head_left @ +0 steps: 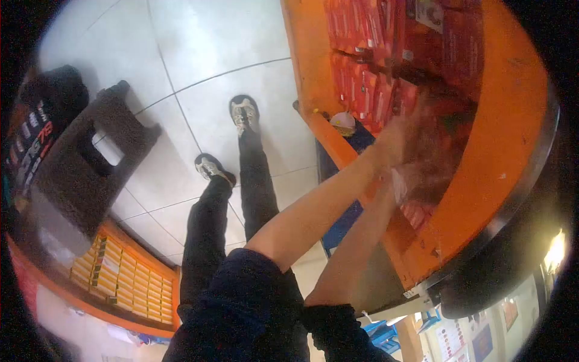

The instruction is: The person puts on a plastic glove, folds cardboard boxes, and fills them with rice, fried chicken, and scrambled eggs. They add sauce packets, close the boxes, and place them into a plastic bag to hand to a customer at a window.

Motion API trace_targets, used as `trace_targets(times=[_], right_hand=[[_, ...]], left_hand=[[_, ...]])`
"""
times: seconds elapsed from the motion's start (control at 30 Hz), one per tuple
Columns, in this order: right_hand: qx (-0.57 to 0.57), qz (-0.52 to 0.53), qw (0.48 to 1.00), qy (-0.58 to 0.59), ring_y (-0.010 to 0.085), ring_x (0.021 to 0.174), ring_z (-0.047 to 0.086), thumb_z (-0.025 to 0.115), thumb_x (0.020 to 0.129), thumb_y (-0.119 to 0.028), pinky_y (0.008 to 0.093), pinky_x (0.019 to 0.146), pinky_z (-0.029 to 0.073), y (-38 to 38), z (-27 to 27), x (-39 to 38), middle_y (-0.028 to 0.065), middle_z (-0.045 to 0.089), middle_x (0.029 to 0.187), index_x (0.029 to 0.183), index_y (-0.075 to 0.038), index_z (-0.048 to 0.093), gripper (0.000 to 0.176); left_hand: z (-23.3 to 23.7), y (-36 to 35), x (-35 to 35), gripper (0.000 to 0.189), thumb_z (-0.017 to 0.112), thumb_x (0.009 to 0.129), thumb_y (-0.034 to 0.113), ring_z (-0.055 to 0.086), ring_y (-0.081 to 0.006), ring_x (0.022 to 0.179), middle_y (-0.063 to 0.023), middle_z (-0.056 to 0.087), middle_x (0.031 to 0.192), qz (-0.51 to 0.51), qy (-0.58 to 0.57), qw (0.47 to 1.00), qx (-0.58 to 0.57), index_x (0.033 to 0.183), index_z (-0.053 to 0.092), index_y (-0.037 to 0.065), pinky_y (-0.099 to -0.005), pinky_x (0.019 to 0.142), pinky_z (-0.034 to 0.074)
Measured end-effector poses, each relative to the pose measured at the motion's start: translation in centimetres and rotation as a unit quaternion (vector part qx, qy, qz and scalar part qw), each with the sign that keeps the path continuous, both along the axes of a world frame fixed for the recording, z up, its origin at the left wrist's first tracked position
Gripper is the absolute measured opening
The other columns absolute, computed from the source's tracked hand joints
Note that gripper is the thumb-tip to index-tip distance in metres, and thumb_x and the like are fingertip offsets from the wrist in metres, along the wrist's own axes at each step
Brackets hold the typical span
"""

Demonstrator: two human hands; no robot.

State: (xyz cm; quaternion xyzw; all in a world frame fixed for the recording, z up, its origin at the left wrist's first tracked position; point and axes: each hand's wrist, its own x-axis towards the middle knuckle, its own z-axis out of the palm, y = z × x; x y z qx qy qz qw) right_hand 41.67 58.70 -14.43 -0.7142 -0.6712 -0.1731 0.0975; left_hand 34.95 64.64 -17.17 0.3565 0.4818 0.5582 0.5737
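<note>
Blur hides how packets [417, 212] under left hand [403, 134] and right hand [422, 175] point.

Motion smears both hands inside the orange display bin [512, 120]. The left hand [405, 134] and the right hand [417, 172] dissolve into the red packets [362, 84], so fingers and grip cannot be told. A pale scrap [398, 186] beside the right hand is too blurred to name. The packets' print is too small to read. The dark lens rim cuts off the bin's right side.
</note>
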Motion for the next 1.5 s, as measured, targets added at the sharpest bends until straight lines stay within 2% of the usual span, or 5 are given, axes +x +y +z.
trace_targets(times=[0.4,0.7,0.93,1.07,1.5], right_hand=[[-0.061,0.271,0.937,0.212,0.0414,0.144,0.033,0.055,0.100,-0.036,0.0676,0.112,0.022,-11.9,10.6,-12.3,0.0154,0.048,0.148,0.101,-0.009,0.066,0.029],[-0.431,0.478,0.427,0.635,0.0281,0.120,0.058,0.062,0.099,-0.023,0.0363,0.101,0.047,-13.0,35.0,-26.1,0.0188,0.060,0.133,0.110,0.001,0.066,0.026],[-0.629,0.704,0.303,0.132,0.0402,0.110,0.052,0.055,0.094,-0.004,0.0460,0.092,0.048,-13.5,44.6,-29.5,0.0205,0.052,0.122,0.131,-0.008,0.053,0.037],[-0.369,0.911,0.106,0.150,0.0453,0.094,0.058,0.063,0.090,-0.008,0.0522,0.078,0.052,-24.3,48.8,-31.8,0.0244,0.061,0.106,0.118,-0.005,0.061,0.028],[-0.604,0.792,0.082,0.024,0.0322,0.089,0.066,0.064,0.095,-0.014,0.0391,0.078,0.053,-70.7,47.2,-44.3,0.0162,0.068,0.109,0.095,-0.005,0.058,0.011]], left_hand=[[8.1,-20.3,-17.1,0.068,0.064,0.092,0.010,0.063,-0.0317,0.116,-0.0276,0.060,0.125,0.174,0.131,0.957,-0.193,0.150,0.029,0.001,-0.0385,0.096,0.050],[29.0,-51.0,-31.2,0.056,0.053,0.099,0.032,0.070,-0.0227,0.065,-0.0198,0.064,0.100,0.518,0.098,0.783,-0.330,0.138,0.029,-0.001,-0.0350,0.056,0.059],[45.0,-69.2,-20.3,0.056,0.058,0.099,0.042,0.069,-0.0193,0.063,-0.0154,0.065,0.081,0.572,-0.024,0.746,-0.339,0.131,0.046,-0.002,-0.0307,0.052,0.060],[48.0,-76.6,-8.5,0.046,0.052,0.100,0.035,0.069,-0.0229,0.060,-0.0160,0.064,0.077,0.722,-0.112,0.611,-0.305,0.125,0.048,-0.004,-0.0365,0.055,0.064],[36.9,-94.7,-1.0,0.046,0.056,0.102,0.034,0.067,-0.0283,0.070,-0.0153,0.056,0.085,0.973,-0.190,0.113,-0.067,0.123,0.031,0.002,-0.0464,0.068,0.063]])
